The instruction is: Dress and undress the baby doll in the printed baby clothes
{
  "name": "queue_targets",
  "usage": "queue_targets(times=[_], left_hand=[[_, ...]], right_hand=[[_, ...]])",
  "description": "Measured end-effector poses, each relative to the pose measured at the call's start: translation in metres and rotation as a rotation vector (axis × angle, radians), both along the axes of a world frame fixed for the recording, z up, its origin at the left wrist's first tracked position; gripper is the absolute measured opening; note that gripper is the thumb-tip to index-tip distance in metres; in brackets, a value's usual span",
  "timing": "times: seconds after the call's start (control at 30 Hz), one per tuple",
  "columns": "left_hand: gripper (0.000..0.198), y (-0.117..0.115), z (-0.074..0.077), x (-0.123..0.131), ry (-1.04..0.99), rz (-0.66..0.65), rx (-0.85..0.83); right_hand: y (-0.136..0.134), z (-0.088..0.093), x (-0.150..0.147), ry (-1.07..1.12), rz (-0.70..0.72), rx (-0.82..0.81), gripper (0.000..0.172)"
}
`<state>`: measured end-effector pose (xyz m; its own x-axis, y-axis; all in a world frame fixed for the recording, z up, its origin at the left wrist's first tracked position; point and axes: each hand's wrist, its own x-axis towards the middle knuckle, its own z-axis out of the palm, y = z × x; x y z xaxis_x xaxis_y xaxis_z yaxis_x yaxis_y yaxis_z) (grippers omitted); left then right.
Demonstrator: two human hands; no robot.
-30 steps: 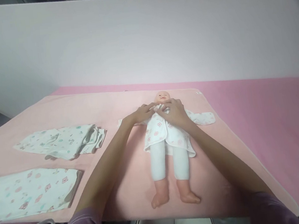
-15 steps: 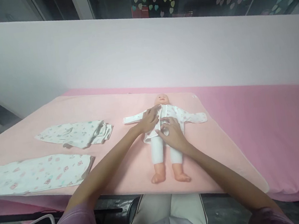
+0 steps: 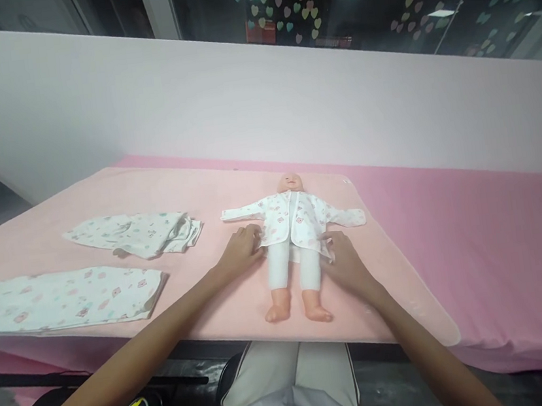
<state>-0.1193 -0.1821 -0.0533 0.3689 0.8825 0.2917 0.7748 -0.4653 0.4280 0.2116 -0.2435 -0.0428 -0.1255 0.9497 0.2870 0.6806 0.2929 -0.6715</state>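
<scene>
Pink mat [image 3: 175, 188] holds the doll [image 3: 289, 224] between left hand [image 3: 241, 249] and right hand [image 3: 346, 265], fingers [image 3: 251, 235] apart.

Matt plastic doll [image 3: 291, 240] on soft pink cloth [image 3: 151, 191].

The pale pink towel [image 3: 387, 261] lies bare right of the plastic baby doll [image 3: 289, 224]; two folded white printed garments [image 3: 136, 234] occupy its left.
</scene>
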Motion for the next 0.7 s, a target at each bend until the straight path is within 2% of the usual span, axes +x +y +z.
queue_targets(times=[0.07,0.23,0.33,0.43,0.5,0.57,0.63,0.7], left_hand=[[0.018,-0.001,0.002,0.005,0.033,0.059,-0.007],[0.014,-0.014,0.003,0.001,0.077,0.126,-0.008],[0.010,-0.024,0.003,-0.007,0.094,0.107,0.006],[0.016,-0.028,0.009,-0.007,-0.008,0.036,0.023],[0.023,-0.027,0.016,0.002,-0.108,-0.021,0.028],[0.031,-0.023,0.023,0.018,-0.126,-0.062,0.054],[0.036,-0.016,0.029,0.039,-0.045,-0.050,0.079],[0.033,-0.009,0.033,0.058,0.067,0.012,0.080]], right_hand=[[0.005,-0.007,0.001,-0.036,-0.031,0.012,0.033],[0.008,-0.016,0.009,-0.123,-0.051,0.020,0.019],[0.001,-0.008,0.012,-0.138,-0.019,0.055,0.020],[-0.004,0.007,0.004,-0.107,0.067,0.129,0.022],[-0.002,0.016,-0.009,-0.124,0.096,0.187,0.021],[0.006,0.019,-0.023,-0.195,0.090,0.227,0.022],[0.019,0.018,-0.038,-0.303,0.074,0.237,0.023],[0.032,0.016,-0.050,-0.408,0.052,0.225,0.019]])
